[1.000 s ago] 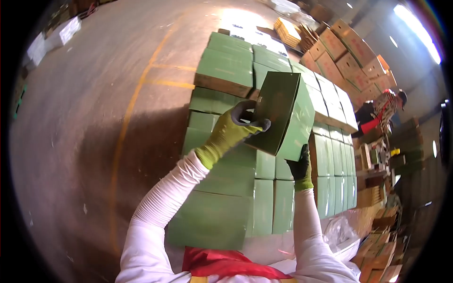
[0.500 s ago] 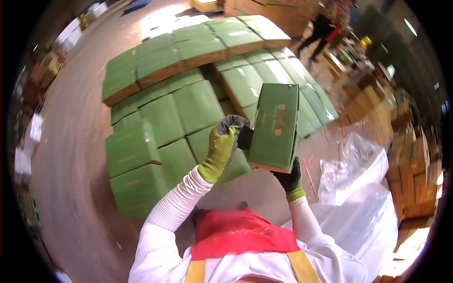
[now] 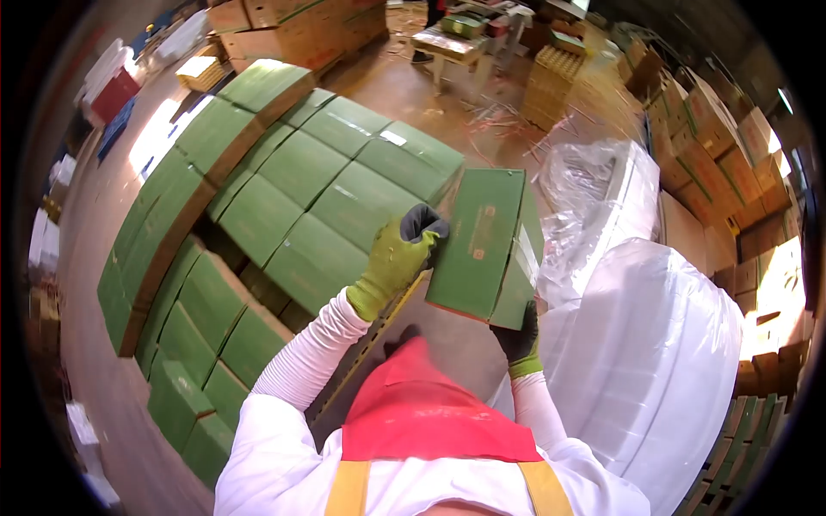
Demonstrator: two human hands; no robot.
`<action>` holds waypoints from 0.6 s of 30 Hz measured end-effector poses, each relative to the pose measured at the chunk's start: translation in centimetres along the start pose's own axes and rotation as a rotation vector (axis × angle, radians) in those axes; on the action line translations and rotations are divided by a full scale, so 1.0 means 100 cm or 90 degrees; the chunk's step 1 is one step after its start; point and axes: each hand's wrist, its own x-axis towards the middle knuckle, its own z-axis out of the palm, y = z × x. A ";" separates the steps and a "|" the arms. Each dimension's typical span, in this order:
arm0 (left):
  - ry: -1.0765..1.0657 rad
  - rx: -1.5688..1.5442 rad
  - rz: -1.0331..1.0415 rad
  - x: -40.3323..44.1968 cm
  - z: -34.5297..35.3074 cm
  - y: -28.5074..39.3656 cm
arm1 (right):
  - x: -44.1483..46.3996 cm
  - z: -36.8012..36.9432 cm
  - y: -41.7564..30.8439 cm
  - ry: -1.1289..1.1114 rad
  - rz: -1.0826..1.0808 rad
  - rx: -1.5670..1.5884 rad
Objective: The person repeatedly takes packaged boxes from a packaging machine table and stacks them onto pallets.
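Note:
A green cardboard box (image 3: 476, 249) with small printed marks and a light strip along its right side is held up in front of me, tilted. My right hand (image 3: 521, 340), in a black and yellow-green glove, grips its lower right corner from underneath. My left hand (image 3: 396, 258), gloved the same way, is closed with curled fingers right beside the box's left edge. What the left fingers hold, if anything, is hidden. Behind my left hand lie stacked green boxes (image 3: 303, 168) in rows, with a raised row (image 3: 198, 155) along the far left side.
Clear plastic wrapping (image 3: 572, 206) and a large white plastic-covered bundle (image 3: 637, 344) stand at my right. Brown cartons (image 3: 718, 138) are piled beyond them. A small work table (image 3: 452, 47) and a person's dark-clothed leg (image 3: 433, 13) appear at the back.
My view has swung to the right, so the stack now sits further left and the plastic bundle shows more. The held box has turned, revealing more of its right side.

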 end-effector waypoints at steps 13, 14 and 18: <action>-0.134 -0.294 -0.033 0.241 0.114 -0.001 | 0.158 -0.034 -0.167 0.143 -0.147 -0.073; -0.124 -0.295 -0.039 0.258 0.120 0.000 | 0.171 -0.030 -0.179 0.128 -0.157 -0.087; -0.114 -0.123 0.010 0.336 0.140 -0.004 | 0.225 -0.043 -0.228 0.091 -0.213 -0.091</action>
